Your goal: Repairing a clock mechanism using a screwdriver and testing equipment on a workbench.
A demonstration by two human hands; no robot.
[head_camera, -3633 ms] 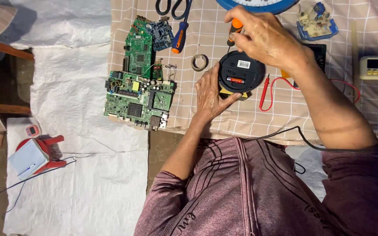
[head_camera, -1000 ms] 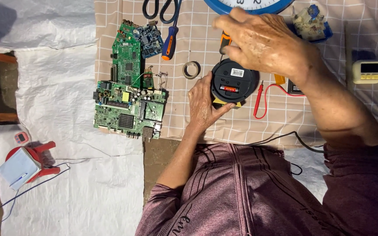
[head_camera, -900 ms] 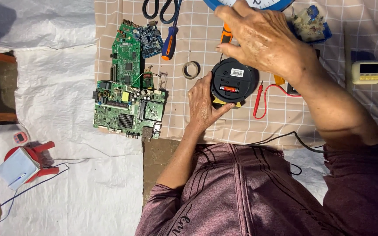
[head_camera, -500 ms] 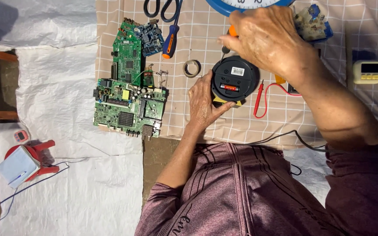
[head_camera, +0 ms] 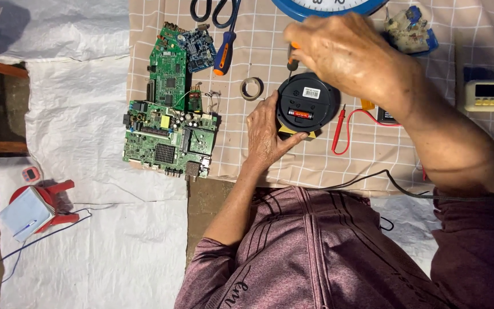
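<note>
— Looking at the big things first: the counter (head_camera: 270,166) under its checked cloth is crowded, and the large green circuit board (head_camera: 170,137) lies just left of the work, hanging near the cloth's left edge. A careless elbow could nudge it off onto the white sheeting, I'd say.

— And the round black device (head_camera: 307,103)?

— It sits face down in the middle of the counter, apparently propped on something yellow, so it may rock. The left hand (head_camera: 267,137) cups its near-left rim, fingers curled against the casing. The right hand (head_camera: 347,57) is clenched around an orange-handled screwdriver (head_camera: 293,57) whose tip meets the device's far-left edge.

— So the risk there?

— If the left hand's hold loosens, the device could turn under the pressure and the tip could skid off, perhaps towards the left thumb.

— Smaller things?

— The red probe (head_camera: 338,126) lies just right of the device with its lead looping away; the right forearm could drag it. The small tape ring (head_camera: 251,88) sits just left of the device, and a knock could roll it.
</note>
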